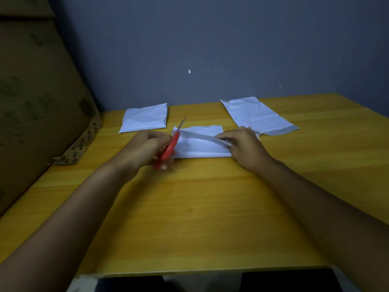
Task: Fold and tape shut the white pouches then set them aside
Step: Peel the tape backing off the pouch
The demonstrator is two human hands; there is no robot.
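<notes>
Folded pouch (200, 144) at table (210, 207) centre, btwn both hands. Left hand (145, 148) w/ scissors (170, 144) at its left end; right hand (246, 148) on its right end. Second pouch (145, 118) behind-left, near wall. Third pouch (259, 115) behind-right, just beside right hand. Cardboard box (37, 102) far left, along table edge.

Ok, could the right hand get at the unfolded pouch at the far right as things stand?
Probably yes. The unfolded pouch lies flat just beyond the right hand with nothing between them, but that hand is pinching the flap of the middle pouch and would have to let go first.
</notes>
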